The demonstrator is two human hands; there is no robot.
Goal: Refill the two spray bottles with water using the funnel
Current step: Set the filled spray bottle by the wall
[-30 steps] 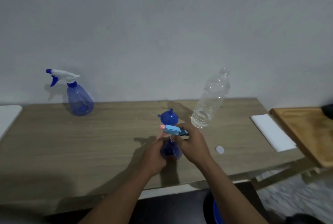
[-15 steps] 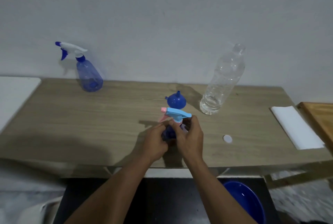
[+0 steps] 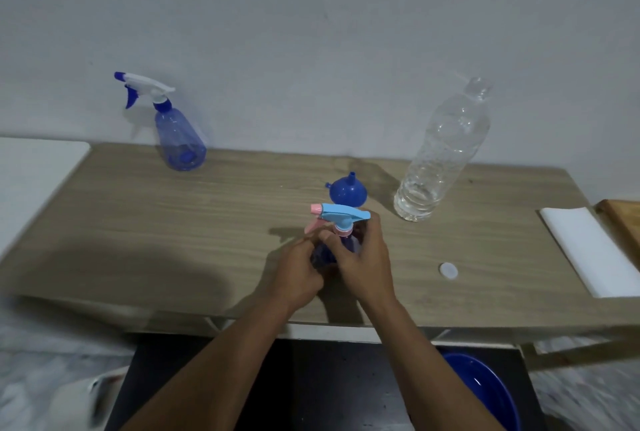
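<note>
A small blue spray bottle (image 3: 349,244) with a light-blue and pink trigger head stands at the table's middle front. My left hand (image 3: 299,269) grips its body from the left. My right hand (image 3: 363,257) wraps the neck and pink collar from the right. A blue funnel (image 3: 343,190) lies mouth down just behind it, spout up. A second blue spray bottle (image 3: 180,139) with a white and blue head stands at the back left. A clear plastic water bottle (image 3: 440,156), uncapped, stands at the back right with a little water at its bottom.
The white bottle cap (image 3: 449,271) lies on the wooden table (image 3: 173,222) right of my hands. A folded white cloth (image 3: 595,250) lies at the right end beside a wooden board (image 3: 623,219). A blue basin (image 3: 485,392) sits on the floor below.
The view has tilted down and moved closer. Both hands stay on the small spray bottle, with my right hand shifted up around the collar under the trigger head.
</note>
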